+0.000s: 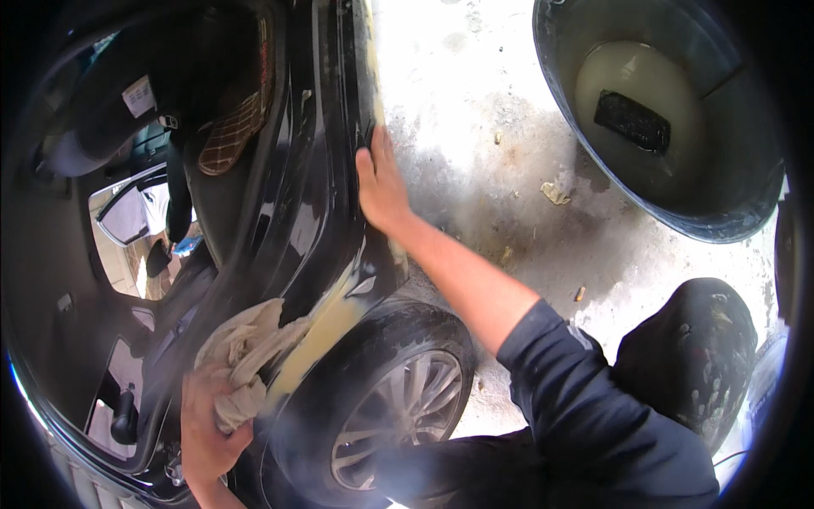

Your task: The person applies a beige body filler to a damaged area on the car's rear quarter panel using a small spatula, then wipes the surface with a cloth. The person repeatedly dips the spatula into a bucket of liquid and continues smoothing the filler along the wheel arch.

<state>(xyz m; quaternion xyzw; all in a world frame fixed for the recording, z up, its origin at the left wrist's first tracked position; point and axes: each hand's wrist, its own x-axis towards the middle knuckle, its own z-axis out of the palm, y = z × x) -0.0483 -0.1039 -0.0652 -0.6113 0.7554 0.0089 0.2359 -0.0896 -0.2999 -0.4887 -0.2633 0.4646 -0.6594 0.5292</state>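
At the lower left, my left hand (208, 433) has its fingers closed on a crumpled beige cloth (254, 348). The cloth lies against the black car body beside the rear wheel arch. My right hand (384, 188) reaches up and rests against the outer side of the door sill (339, 127), its fingers stretched along it and the thumb apart. Whatever is under that palm is hidden. Pale yellow filler (318, 343) coats the wheel arch edge between the cloth and the tire, and a thinner streak runs along the sill's far edge.
A dark bucket (577, 127) at the upper right holds cloudy water with a black block (632, 121) in it. The rear wheel (398, 407) is close below my right forearm. My knee (691, 356) is at the right. Small debris (555, 193) dots the concrete floor.
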